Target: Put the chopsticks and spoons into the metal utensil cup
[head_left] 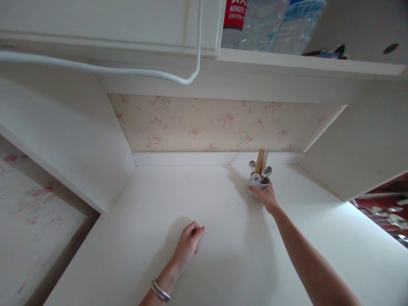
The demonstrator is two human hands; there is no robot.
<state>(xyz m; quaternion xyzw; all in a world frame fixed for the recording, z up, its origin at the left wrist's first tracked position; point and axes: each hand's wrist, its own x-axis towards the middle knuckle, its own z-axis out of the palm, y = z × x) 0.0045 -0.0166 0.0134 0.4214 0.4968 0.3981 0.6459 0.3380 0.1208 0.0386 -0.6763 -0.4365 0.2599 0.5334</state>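
My right hand (267, 196) is wrapped round the side of a white utensil holder (250, 187) near the back of the white surface (191, 191). Several wooden chopsticks (260, 162) stand upright in the holder. Two metal spoons lean out of it, one spoon (266, 171) on the right and another spoon (252, 164) on the left. A small round white-ended item (256, 177) also shows at its rim; I cannot make out its kind. My left hand (189, 240) is curled into a loose fist over the middle of the surface, with nothing visible in it.
An overhead shelf (302, 63) holds several plastic bottles (264, 25), beside a white cabinet door (111, 21). A white cable (134, 72) hangs across the upper left. Side panels (344, 140) flank the surface. Shiny metal items (397, 220) lie at the far right.
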